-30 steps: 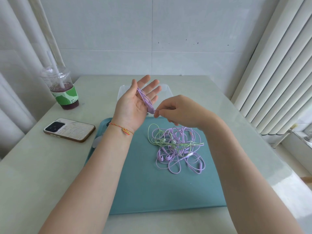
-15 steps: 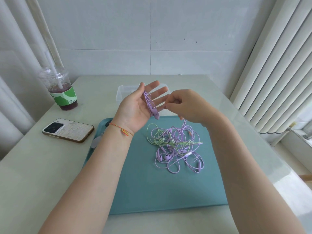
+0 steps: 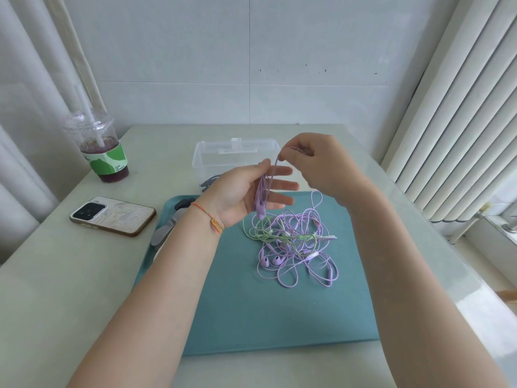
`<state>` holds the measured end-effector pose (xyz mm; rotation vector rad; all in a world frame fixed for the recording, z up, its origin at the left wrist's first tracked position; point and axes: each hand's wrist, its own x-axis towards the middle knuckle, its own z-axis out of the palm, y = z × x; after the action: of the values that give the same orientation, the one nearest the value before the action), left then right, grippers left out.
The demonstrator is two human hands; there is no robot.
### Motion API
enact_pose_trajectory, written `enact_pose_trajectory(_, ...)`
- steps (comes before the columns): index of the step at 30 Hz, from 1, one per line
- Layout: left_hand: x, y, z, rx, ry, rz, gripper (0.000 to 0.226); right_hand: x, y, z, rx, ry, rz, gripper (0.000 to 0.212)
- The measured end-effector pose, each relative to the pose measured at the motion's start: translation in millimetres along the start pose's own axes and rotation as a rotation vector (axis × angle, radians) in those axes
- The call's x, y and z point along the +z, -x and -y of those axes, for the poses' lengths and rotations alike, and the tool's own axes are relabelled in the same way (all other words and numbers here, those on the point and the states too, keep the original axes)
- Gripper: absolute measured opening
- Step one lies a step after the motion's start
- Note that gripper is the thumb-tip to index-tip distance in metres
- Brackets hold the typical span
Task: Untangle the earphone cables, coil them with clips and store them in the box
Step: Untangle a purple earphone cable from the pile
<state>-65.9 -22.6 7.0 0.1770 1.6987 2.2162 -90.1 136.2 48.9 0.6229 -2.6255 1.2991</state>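
My left hand (image 3: 246,193) is held palm up above the teal tray (image 3: 251,317), fingers spread, with a purple earphone cable (image 3: 261,197) looped in several turns around it. My right hand (image 3: 319,163) pinches the free end of that cable just above the left fingertips; a strand runs from it down to the heap. A tangled heap of purple and green earphone cables (image 3: 296,242) lies on the tray's middle. The clear plastic box (image 3: 235,158) stands behind my hands. Grey clips (image 3: 165,231) lie at the tray's left edge, partly hidden by my left arm.
A phone (image 3: 113,215) lies face down on the table to the left of the tray. A lidded cup with a purple drink and straw (image 3: 98,147) stands at the back left. Vertical blinds hang along the right side, and a tiled wall is behind the table.
My right hand has risen from near the left palm to above the left fingertips, carrying the cable up and over for another turn. The view has shifted slightly, and the box shows more.
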Motion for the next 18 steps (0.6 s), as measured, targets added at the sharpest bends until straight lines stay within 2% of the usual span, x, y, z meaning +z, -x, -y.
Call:
enact_pose_trajectory(3, 4, 3, -1, -0.019, 0.015, 0.095, 0.045, -1, -3, -4, 0.031, -0.058, -0.069, 0.016)
enact_pose_trajectory(10, 6, 8, -2, -0.04, 0.027, 0.252, 0.047, 10, -2, 0, 0.004, -0.199, -0.069, 0.021)
enact_pose_trajectory(15, 14, 8, -3, -0.048, -0.13, 0.207, 0.046, 16, 0, 6, -0.068, -0.348, -0.035, 0.02)
enact_pose_trajectory(18, 12, 11, -6, -0.013, 0.002, 0.2, 0.045, 13, -2, 3, -0.04, -0.363, -0.061, 0.02)
